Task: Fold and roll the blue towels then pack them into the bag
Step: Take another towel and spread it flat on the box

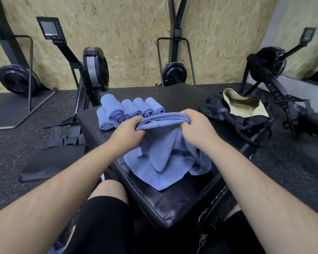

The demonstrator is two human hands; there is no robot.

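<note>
The left hand (128, 130) and right hand (196, 125) are gripping the towel (165, 158) edge left of the bag (237, 114), seemingly starting its fold; corners need aligning next.

Blue towel (165, 158): soft cloth, matt, fine weave, lots of folds. Rolled towels (132, 110): same blue cloth, matt. Bag (215, 109): thin black cloth, crumpled, w/ pale cream lining inside, matt too. Table (165, 204): black padded top, looks like vinyl, fine grain, a bit shiny, dusty marks. Wall (127, 33): rough wood-chip board, pale, no paint. Floor (11, 153): black rubber w/ tiny pale specks, matt. Rowing machine (95, 68): black metal & plastic, smooth, slight shine.
</note>
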